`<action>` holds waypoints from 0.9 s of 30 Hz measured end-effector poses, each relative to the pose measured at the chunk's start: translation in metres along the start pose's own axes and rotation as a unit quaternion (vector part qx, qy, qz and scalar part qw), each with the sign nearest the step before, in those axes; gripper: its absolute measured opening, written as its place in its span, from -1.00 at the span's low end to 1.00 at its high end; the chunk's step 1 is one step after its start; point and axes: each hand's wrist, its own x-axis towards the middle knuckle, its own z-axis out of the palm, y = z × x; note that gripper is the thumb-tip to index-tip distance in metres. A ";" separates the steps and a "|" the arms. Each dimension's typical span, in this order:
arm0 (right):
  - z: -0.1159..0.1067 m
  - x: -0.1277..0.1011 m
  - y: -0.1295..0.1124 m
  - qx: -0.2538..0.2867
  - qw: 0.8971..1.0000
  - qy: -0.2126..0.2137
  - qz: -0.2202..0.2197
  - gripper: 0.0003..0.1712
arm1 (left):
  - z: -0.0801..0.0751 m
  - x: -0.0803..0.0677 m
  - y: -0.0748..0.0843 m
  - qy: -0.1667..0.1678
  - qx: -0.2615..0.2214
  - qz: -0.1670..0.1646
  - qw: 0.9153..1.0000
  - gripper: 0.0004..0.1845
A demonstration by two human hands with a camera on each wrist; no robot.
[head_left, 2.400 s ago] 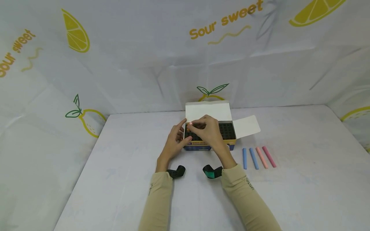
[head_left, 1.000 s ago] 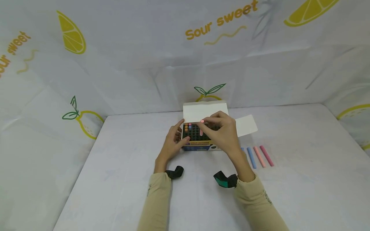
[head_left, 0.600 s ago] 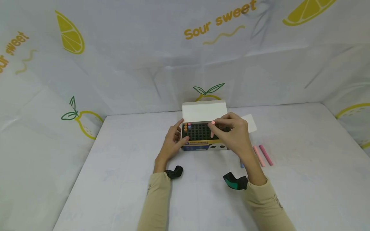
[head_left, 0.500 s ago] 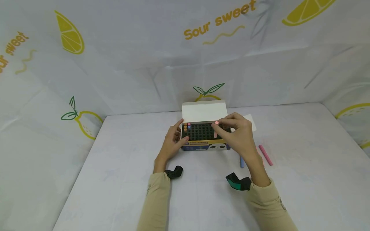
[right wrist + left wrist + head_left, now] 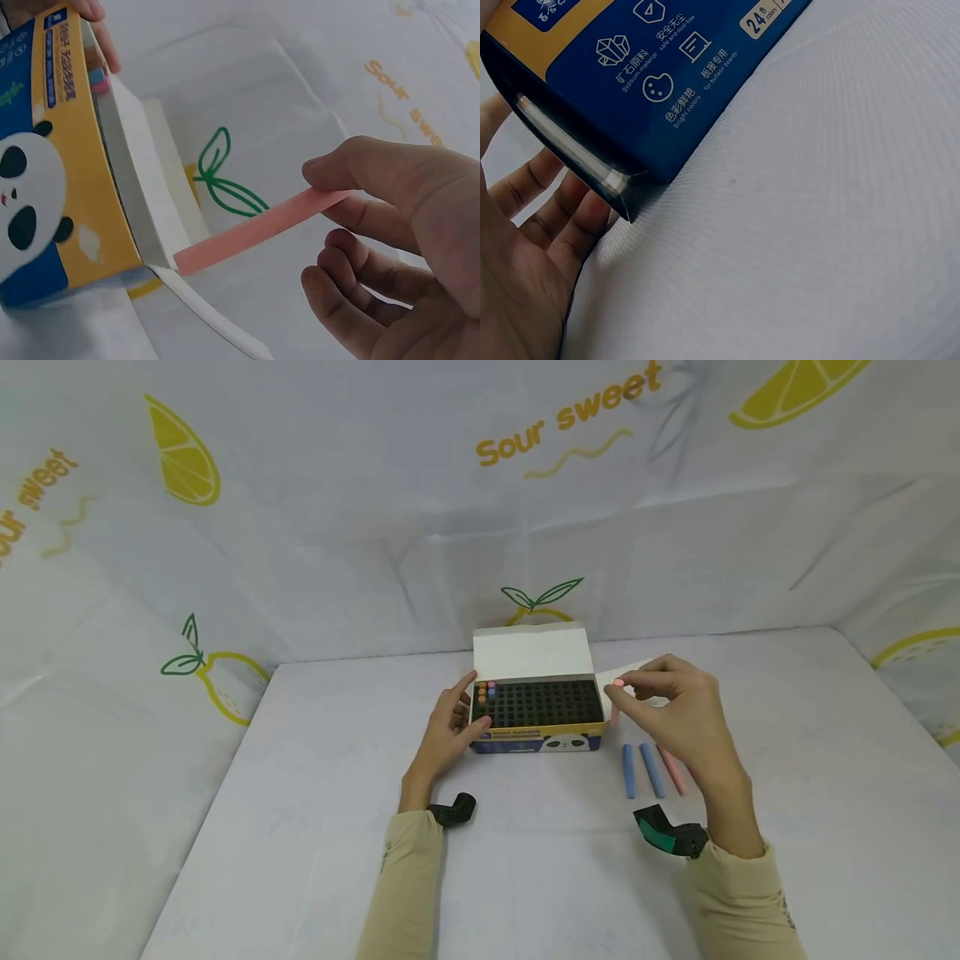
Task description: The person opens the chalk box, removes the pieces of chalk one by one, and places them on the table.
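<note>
In the head view, an open chalk box (image 5: 536,741) with a panda on its front holds a black insert with rows of holes (image 5: 547,703). Orange chalks (image 5: 482,692), one pink and one blue, stand in its left end. My left hand (image 5: 444,731) holds that end, thumb at the front corner and fingers along the side. Past the box's right end, my right hand (image 5: 678,714) pinches a salmon-pink chalk (image 5: 259,231) near one end between thumb and index finger. That chalk hangs upright in the head view, over the box's side flap (image 5: 609,679).
Two blue chalks (image 5: 628,771) and a salmon chalk (image 5: 672,772) lie on the white table (image 5: 525,860), right of the box's front. The right hand partly covers the salmon one. The box's raised lid (image 5: 532,652) stands before the lemon-print cloth backdrop (image 5: 360,552).
My right hand has moved rightward from the box's left end to beyond its right end, carrying the salmon chalk. The magenta chalk is now hidden behind it. My left hand stays put.
</note>
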 end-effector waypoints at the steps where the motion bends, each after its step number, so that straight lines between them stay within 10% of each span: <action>1: -0.005 0.000 0.003 -0.008 1.000 0.002 0.000 -0.86 | 0.000 0.000 0.000 0.000 0.000 0.000 1.000 -0.20; 14: -0.063 -0.009 0.039 -0.094 0.989 -0.078 0.086 -0.79 | 0.001 0.000 0.002 0.001 -0.005 -0.005 1.000 -0.21; 27: -0.091 -0.018 0.069 -0.145 0.943 -0.219 0.205 -0.45 | 0.001 -0.001 0.003 0.000 0.003 -0.012 1.000 -0.21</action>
